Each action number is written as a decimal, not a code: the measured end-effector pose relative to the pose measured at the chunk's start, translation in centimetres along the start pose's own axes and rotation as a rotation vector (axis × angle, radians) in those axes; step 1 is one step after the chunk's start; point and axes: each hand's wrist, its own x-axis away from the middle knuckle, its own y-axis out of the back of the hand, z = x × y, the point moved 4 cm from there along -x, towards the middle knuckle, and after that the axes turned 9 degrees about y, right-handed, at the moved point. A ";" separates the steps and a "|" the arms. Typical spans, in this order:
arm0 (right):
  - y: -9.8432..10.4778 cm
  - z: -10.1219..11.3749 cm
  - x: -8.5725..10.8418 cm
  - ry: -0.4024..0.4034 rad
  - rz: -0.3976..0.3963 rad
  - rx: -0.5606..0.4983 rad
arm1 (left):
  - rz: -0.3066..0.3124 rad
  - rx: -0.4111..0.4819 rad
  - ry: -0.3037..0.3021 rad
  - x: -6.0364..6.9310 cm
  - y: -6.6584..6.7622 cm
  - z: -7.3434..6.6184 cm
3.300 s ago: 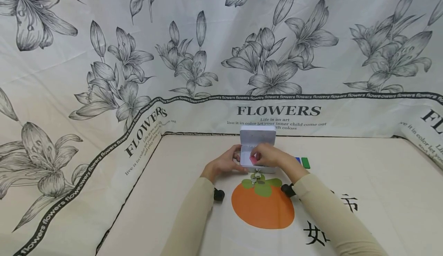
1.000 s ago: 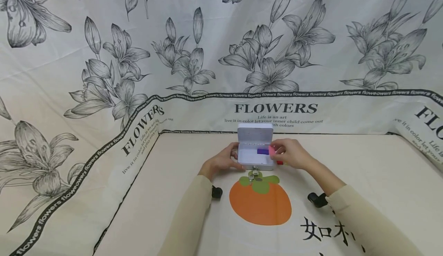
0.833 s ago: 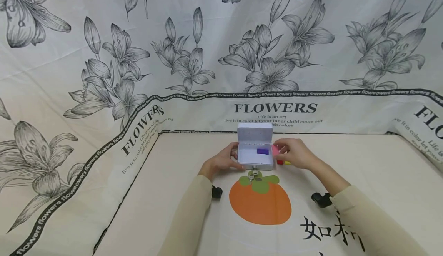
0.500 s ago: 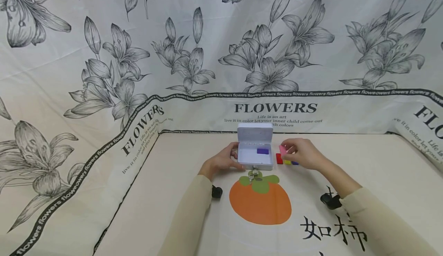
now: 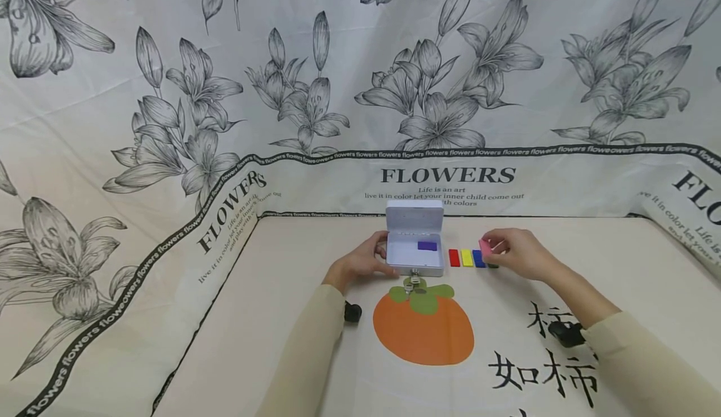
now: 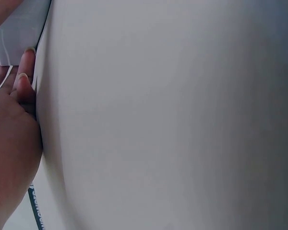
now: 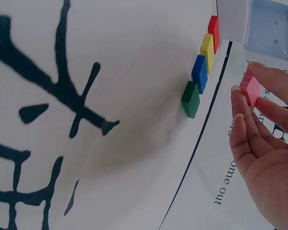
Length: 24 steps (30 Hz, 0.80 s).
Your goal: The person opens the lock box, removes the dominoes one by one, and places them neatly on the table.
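A small white hinged box [image 5: 405,258] stands on the table with its lid up and a purple block [image 5: 427,246] inside. My left hand [image 5: 363,257] holds the box at its left side, thumb at the front corner; in the left wrist view its fingertips touch the box wall. Between thumb and fingertips, my right hand [image 5: 521,254] pinches a pink block [image 7: 250,87], raised above the table. Below it runs a row of blocks right of the box: red [image 5: 454,258], yellow [image 5: 466,258], blue [image 5: 479,258] and green [image 7: 191,99]. The pink block and hand partly cover the green one in the head view.
A metal clasp [image 5: 415,277] hangs at the box's front. The tablecloth has a printed orange persimmon [image 5: 424,332] and black characters [image 5: 543,373]. Behind the table rises a flower-printed cloth [image 5: 315,116]. Black wrist cameras [image 5: 566,334] sit on both wrists.
My right hand has lifted the pink block out of the box and carried it right, past the red, yellow and blue blocks. A purple block shows in the box. The left hand stays on the box.
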 end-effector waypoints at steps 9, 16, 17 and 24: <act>0.5 -2.4 1.2 -0.041 0.013 0.010 | -0.002 -0.004 0.013 0.1 0.1 -0.1; 0.4 -3.7 1.7 -0.099 0.058 0.014 | -0.005 -0.026 0.006 0.1 0.1 0.0; 0.3 -3.9 1.8 -0.102 0.060 0.018 | -0.006 -0.028 0.006 0.1 0.1 0.0; 0.1 -4.8 1.9 -0.105 0.070 0.027 | -0.012 -0.036 0.010 0.3 0.0 -0.2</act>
